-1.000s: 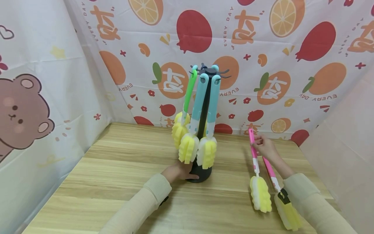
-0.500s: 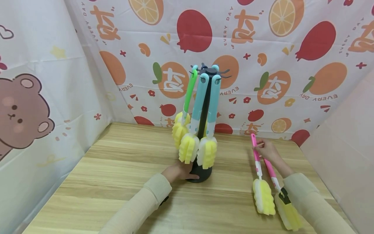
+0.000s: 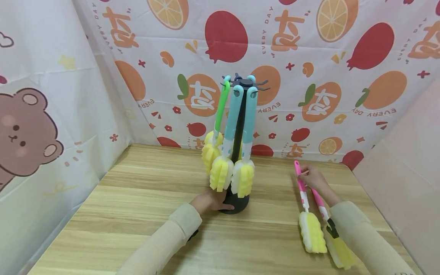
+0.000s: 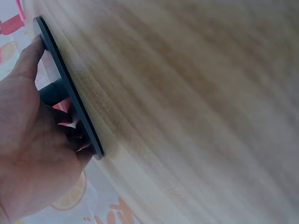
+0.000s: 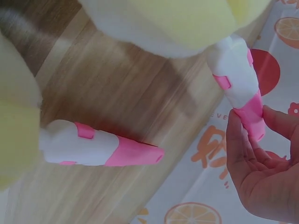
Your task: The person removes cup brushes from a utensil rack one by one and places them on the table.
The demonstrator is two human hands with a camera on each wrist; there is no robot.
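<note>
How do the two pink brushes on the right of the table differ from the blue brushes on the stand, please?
The pink brushes have pink handles and lie on the table; the right hand holds one by its handle end. The blue brushes have light blue handles and hang upright from the dark stand, whose base the left hand holds. Both kinds have yellow-and-white sponge heads.

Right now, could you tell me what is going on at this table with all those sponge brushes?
A person works at a wooden table. Their left hand grips the base of a dark hanging rack, where green- and blue-handled sponge brushes hang. Their right hand pinches the handle tip of a pink sponge brush, whose yellow sponge head is down at the tabletop. A second pink brush lies on the table beside it.
</note>
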